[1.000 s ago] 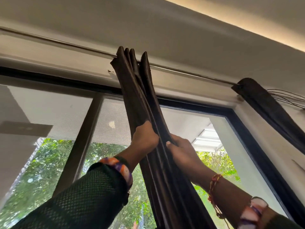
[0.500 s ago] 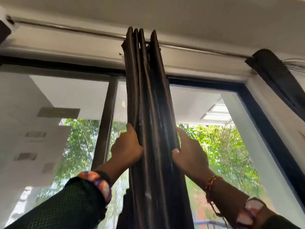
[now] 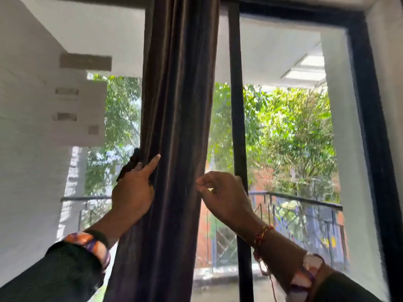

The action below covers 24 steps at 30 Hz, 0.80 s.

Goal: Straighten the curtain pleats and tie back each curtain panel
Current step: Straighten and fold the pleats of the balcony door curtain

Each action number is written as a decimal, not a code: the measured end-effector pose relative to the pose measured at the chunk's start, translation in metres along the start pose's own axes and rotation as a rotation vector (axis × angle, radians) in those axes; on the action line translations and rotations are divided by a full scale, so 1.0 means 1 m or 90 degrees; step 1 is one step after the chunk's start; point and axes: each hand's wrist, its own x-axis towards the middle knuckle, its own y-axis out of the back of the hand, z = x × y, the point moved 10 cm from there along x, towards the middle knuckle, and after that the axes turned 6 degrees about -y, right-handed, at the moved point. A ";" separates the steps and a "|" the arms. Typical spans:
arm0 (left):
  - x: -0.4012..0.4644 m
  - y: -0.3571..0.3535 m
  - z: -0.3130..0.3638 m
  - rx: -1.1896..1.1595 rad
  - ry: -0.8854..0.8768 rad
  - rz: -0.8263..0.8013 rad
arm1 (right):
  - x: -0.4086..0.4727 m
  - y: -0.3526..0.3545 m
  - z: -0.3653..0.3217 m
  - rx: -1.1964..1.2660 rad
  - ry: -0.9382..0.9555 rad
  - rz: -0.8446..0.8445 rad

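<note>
A dark brown curtain [image 3: 178,136], gathered into a narrow column, hangs in front of a window [image 3: 283,138]. The left hand [image 3: 133,192] grips the bundle's left edge, forefinger pointing up a fold, seemingly to steady the pleats. The right hand [image 3: 222,197] pinches the right edge, likely to pull that fold straight.

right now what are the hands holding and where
Left hand grips the curtain's left edge folds, forefinger pointing up. Right hand pinches its right edge.
</note>
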 end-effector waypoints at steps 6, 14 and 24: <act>-0.053 -0.048 -0.063 0.027 0.119 -0.092 | -0.042 -0.073 0.022 0.109 -0.077 -0.170; -0.076 -0.071 -0.102 0.042 0.184 -0.083 | -0.066 -0.159 0.036 0.174 -0.099 -0.309; -0.108 -0.091 -0.081 0.023 0.152 -0.045 | -0.052 -0.214 0.090 0.075 -0.189 -0.265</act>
